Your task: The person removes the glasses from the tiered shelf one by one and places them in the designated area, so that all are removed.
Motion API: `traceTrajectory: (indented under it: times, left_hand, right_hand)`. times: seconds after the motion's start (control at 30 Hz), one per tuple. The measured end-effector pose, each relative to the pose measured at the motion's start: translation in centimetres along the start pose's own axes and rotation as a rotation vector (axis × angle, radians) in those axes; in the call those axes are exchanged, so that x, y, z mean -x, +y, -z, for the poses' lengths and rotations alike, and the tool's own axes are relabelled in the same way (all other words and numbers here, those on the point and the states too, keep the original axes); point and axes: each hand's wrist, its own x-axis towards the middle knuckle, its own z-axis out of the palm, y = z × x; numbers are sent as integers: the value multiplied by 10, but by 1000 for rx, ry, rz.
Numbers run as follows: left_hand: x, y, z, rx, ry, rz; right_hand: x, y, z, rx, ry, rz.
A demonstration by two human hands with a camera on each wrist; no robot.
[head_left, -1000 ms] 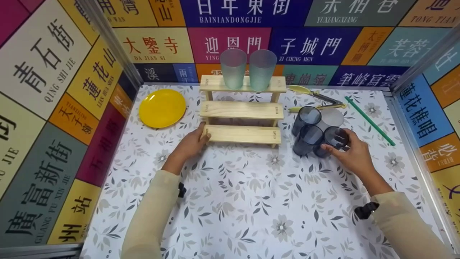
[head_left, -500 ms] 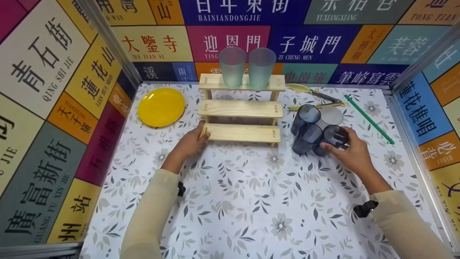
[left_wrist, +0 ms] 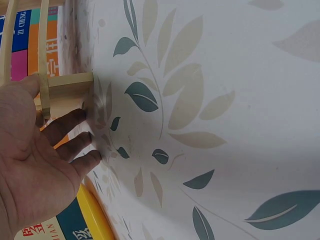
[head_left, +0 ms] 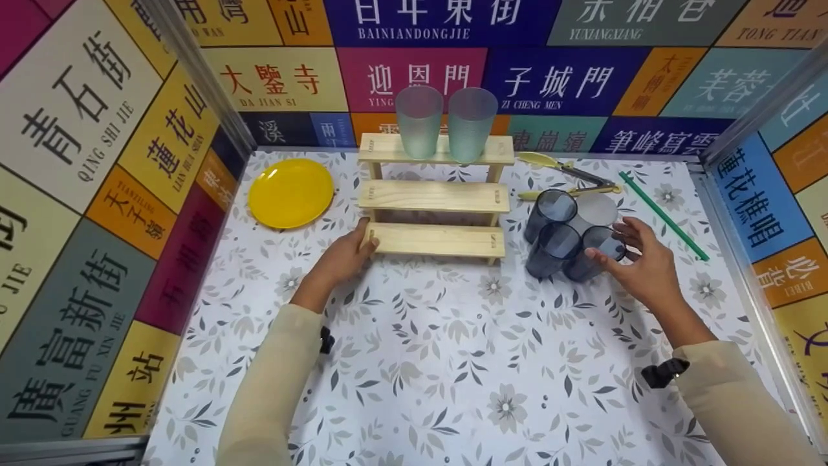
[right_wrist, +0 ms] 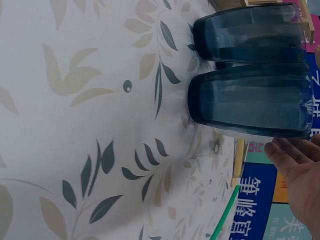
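Observation:
My left hand (head_left: 343, 259) holds the left end of the lowest step of a three-step wooden display stand (head_left: 433, 197), its thumb on the step. In the left wrist view the other fingers (left_wrist: 67, 127) extend beside the stand's leg. At the right, my right hand (head_left: 650, 268) is around the near right dark blue tumbler (head_left: 585, 266), thumb over its front and fingers loosely spread by the rim. Two more dark blue tumblers, a front one (head_left: 550, 255) and a back one (head_left: 546, 217), stand close against it. The right wrist view shows fingertips right at the rim.
Two pale green frosted tumblers (head_left: 419, 126) stand on the top step. A yellow plate (head_left: 291, 194) lies left of the stand. Behind the dark tumblers are a whitish round disc (head_left: 596, 208), yellow-tipped tongs (head_left: 576, 171) and a green straw (head_left: 666, 217). Printed panels enclose the table.
My right hand has loosened from the dark blue tumbler and shifted slightly right, its fingers spreading off the rim. The left hand and the stand have stayed put.

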Motion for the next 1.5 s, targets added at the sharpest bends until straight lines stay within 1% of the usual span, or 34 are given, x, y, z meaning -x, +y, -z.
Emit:
traceTrajectory:
  times: [0.1, 0.23, 0.37, 0.47, 0.57, 0.7, 0.73, 0.77, 0.83, 0.97, 1.0, 1.03, 1.07, 1.13, 1.3, 1.37, 1.5]
  left_hand:
    - [-1, -1, -1, -9, 2, 0]
    - [-2, -3, -2, -12, 1, 6]
    - [-2, -3, -2, -11, 4, 12]
    - [-1, -2, -1, -9, 8, 8]
    - [-1, -3, -1, -13, 11, 0]
    - [0, -1, -1, -2, 21, 4]
    - [-1, -3, -2, 7, 17, 7]
    - [-4, -6, -2, 16, 11, 8]
    - [-16, -23, -10, 4, 21, -15]
    - [-45, -66, -27, -28, 29, -77]
    - [-49, -72, -30, -42, 40, -90]
    - [-49, -72, -30, -41, 33, -87]
    - [-48, -71, -30, -37, 34, -86]
    - [-43, -63, -25, -43, 32, -83]
    - [-13, -19, -5, -9, 21, -49]
    - [-4, -7, -1, 2, 18, -38]
    - [1, 1, 0, -25, 25, -28]
  right_hand:
    - [-3, -4, 4, -16, 12, -7]
    - [-11, -11, 8, -12, 28, -12]
    - [-20, -21, 12, -8, 46, 21]
    - [-28, -32, 13, -11, 53, 38]
    - [-36, -45, 12, -8, 50, 36]
    - [-47, -63, 6, -26, 47, 63]
    - [-50, -67, 4, -29, 45, 72]
    - [-52, -72, 2, -35, 45, 84]
    - [-58, -80, -4, -43, 39, 99]
    - [-68, -96, -14, -51, 16, 132]
    - [-71, -100, -17, -54, 9, 139]
    - [-73, -103, -19, -51, 5, 145]
    - [-76, -107, -22, -52, 1, 152]
    - [-81, -113, -28, -55, -4, 161]
    - [-94, -128, -43, -82, -14, 177]
    - [-98, -134, -49, -92, -17, 189]
    - [-106, -145, -59, -93, -25, 203]
